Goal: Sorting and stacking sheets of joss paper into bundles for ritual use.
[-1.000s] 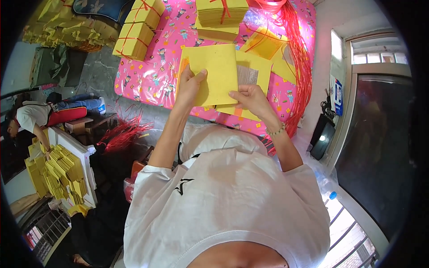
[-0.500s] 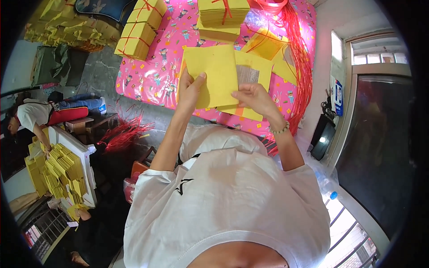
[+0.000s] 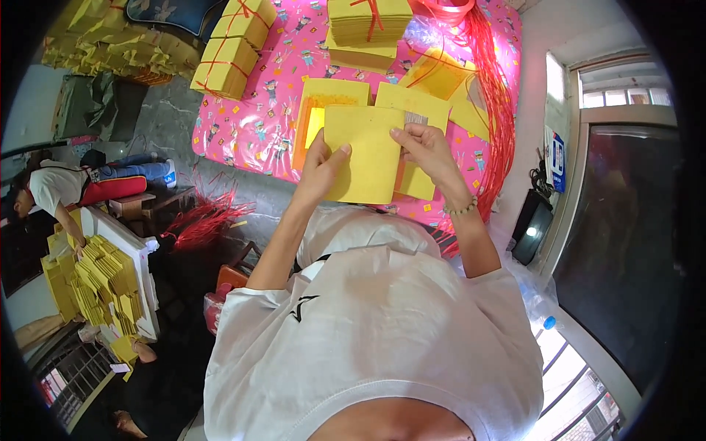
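A yellow sheet of paper (image 3: 368,162), possibly a thin stack, is held up in front of me above the table. My left hand (image 3: 323,167) pinches its left edge, thumb on top and the fingers hidden beneath. At its right edge my right hand (image 3: 432,158) grips it between thumb and bent fingers. Behind it on the left lies yellow paper with an orange print (image 3: 305,132). To the right, yellow paper with a greyish patch (image 3: 437,103) lies partly covered by the held sheet.
The pink patterned tablecloth (image 3: 276,147) carries red-tied yellow bundles (image 3: 223,65) and a tied stack (image 3: 368,29). Long red strands (image 3: 500,110) hang down its right side. At left, people work beside a white table (image 3: 143,272) with yellow paper piles. A dark door stands right.
The yellow sheet has come toward me and a little right, in both hands. The orange-printed paper on the left now shows. My right hand has shifted up along the sheet's edge.
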Demonstrator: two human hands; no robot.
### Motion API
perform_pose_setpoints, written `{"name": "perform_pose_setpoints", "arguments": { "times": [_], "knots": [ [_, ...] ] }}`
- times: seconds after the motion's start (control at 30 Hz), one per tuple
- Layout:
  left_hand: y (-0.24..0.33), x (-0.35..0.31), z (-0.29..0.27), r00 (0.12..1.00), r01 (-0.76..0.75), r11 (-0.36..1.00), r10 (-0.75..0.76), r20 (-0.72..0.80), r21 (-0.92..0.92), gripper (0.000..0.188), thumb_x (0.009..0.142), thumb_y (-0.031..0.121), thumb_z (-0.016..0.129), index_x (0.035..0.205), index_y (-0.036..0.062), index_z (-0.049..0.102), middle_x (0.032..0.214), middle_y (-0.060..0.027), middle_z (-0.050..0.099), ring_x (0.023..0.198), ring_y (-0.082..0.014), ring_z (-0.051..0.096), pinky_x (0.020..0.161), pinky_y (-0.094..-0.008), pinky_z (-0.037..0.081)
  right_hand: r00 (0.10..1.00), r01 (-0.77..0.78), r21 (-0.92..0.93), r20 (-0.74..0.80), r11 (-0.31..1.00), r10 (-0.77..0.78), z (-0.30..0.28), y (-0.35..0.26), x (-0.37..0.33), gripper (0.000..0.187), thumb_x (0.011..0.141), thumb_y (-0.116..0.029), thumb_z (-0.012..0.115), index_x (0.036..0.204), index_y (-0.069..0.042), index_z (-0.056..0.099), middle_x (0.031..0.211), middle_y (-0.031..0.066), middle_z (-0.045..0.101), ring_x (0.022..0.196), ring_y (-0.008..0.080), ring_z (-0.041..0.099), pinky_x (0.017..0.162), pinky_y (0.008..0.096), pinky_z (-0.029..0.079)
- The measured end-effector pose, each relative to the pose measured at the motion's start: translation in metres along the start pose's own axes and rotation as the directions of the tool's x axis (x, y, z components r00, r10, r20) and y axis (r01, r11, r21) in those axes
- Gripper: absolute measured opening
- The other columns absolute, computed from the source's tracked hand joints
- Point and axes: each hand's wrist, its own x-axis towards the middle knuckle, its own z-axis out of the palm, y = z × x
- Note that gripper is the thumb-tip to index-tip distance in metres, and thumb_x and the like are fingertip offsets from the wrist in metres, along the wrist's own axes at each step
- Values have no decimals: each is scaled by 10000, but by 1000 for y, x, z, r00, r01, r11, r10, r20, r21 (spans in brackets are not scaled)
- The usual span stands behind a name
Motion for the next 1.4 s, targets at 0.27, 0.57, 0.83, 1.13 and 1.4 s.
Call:
{"name": "perform_pose_setpoints", "arguments": {
  "times": [0.27,0.57,0.83,1.13,1.4],
  "knots": [
    [-3,-14,-11,991,113,993,-115,61,39,412,917,67,514,1305,-13,401,1202,-86,555,1112,-156,524,938,-306,410,998,-48,64,-26,997,50,-2,7,1,226,918,-258,602,1006,-55,649,826,4,665,726,73,626,624,206,491],
    [-21,-13,-118,868,106,921,-269,-416,-375,385,900,63,498,1272,-18,443,1161,-98,574,1049,-217,587,916,-348,475,965,156,-124,-193,980,-178,-21,43,-19,230,920,-158,586,1099,-15,597,1020,62,642,894,133,640,770,260,507],
    [-117,9,-272,675,-1,947,-236,-699,-321,280,929,90,495,1197,8,486,1095,-110,589,1044,-254,586,900,-438,498,887,240,-746,-92,622,-452,-25,57,-58,263,773,-99,699,1013,-30,616,959,115,613,924,289,606,786,352,488],
    [-167,37,-298,628,76,861,-433,-646,-503,264,938,83,516,1198,36,508,1089,-101,600,981,-253,611,845,-411,533,898,278,-880,96,386,-429,-17,73,-69,372,692,-191,752,1014,-63,617,1098,78,536,1028,276,509,850,392,447],
    [-142,34,-260,559,390,909,-359,-747,-145,328,881,134,614,1175,20,521,1055,-88,600,920,-248,619,808,-384,521,879,328,-872,140,364,-456,-28,76,-69,283,728,-248,730,960,-97,671,1000,43,595,957,227,559,767,360,495]
  ]
}}
